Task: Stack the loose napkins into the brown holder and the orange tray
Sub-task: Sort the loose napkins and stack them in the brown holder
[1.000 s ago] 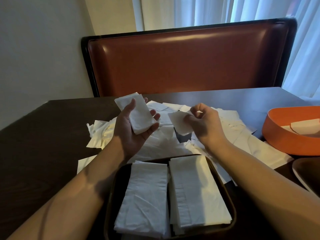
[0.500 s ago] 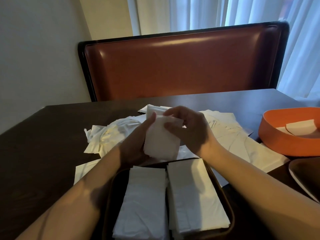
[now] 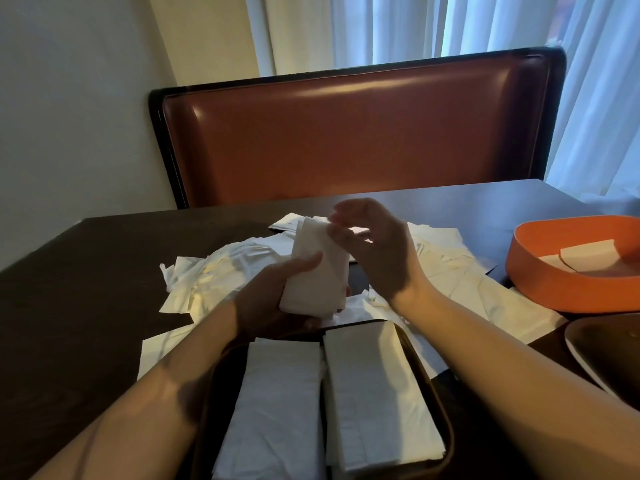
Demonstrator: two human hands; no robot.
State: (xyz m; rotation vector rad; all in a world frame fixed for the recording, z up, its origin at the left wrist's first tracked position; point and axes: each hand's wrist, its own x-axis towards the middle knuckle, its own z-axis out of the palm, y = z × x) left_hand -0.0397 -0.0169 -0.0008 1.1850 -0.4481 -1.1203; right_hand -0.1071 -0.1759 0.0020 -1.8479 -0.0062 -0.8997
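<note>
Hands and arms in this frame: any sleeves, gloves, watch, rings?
Both forearms are bare up to the frame edge, no sleeve showing. The left hand and right hand wear no gloves; no watch or bracelet on either wrist. Rings: none visible, though the fingers are blurred.

Bare dark table (image 3: 86, 271) lies open on the left; loose napkins (image 3: 214, 271) litter the middle. The brown holder (image 3: 446, 420), near edge, holds two stacks side by side. The orange tray (image 3: 554, 289) and a dark dish (image 3: 588, 351) crowd the right, the seat back (image 3: 346, 133) beyond
</note>
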